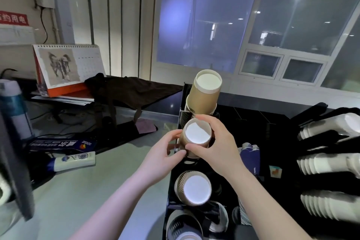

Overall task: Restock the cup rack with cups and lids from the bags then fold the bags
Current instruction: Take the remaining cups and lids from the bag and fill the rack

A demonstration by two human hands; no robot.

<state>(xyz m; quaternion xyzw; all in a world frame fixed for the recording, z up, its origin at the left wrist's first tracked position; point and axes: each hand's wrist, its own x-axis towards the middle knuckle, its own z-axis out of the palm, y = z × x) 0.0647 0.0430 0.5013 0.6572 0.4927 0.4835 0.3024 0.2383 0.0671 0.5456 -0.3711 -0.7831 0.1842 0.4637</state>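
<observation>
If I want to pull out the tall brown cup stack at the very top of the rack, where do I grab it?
Grab the top cup stack around its brown side wall, just below the white rim, coming from the right side or the front. It sticks well out of the black rack, tilted toward you, so that round wall is bare. Both hands are busy on the middle stack just below it.

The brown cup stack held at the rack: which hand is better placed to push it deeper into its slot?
Probably the right hand. It wraps the brown cup stack from above and the near side, close to its rim, in a fuller grip. The left hand only steadies its left side.
</observation>
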